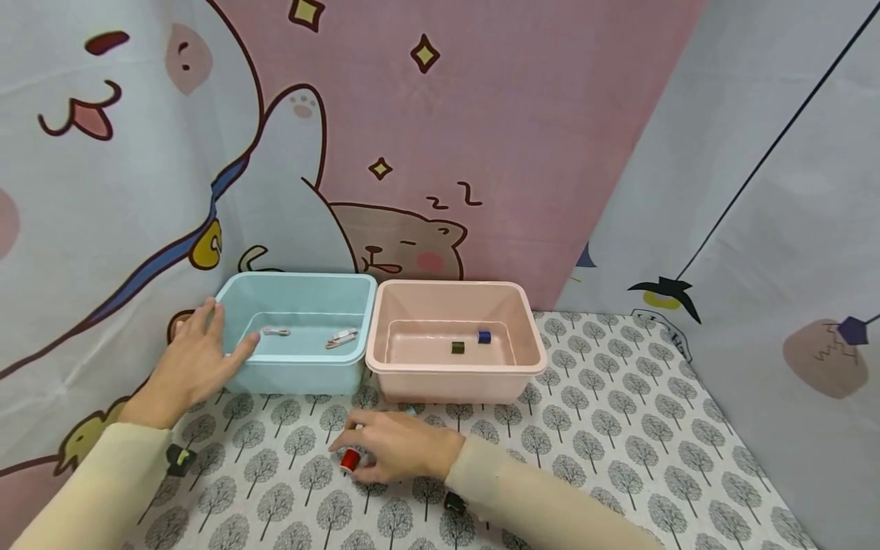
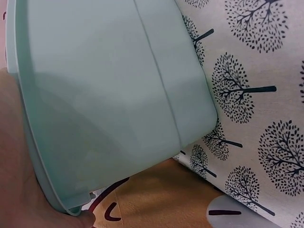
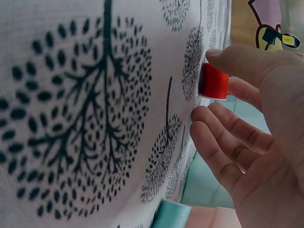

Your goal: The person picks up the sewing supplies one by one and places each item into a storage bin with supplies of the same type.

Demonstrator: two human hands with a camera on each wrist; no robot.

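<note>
My right hand (image 1: pixel 399 447) is low over the table, pinching a spool of red thread (image 3: pixel 216 81) between thumb and index finger. Its other fingers are loosely bent beside the spool. Close by on the cloth is a teal spool (image 3: pixel 172 214), mostly covered by the hand in the head view. My left hand (image 1: pixel 199 363) rests at the left front corner of a light blue bin (image 1: pixel 296 378), fingers fairly straight and spread. The thumb reaches over the rim, and a fingertip (image 2: pixel 87 218) shows at the bin's corner in the left wrist view.
A pink bin (image 1: pixel 454 386) beside the blue one holds a dark green spool (image 1: pixel 457 347) and a dark blue spool (image 1: pixel 484 337). Inside the blue bin lie small, slender pale items (image 1: pixel 341 338). A tree-print cloth (image 1: pixel 619 443) covers the table, with a cartoon-print curtain (image 1: pixel 516 137) behind.
</note>
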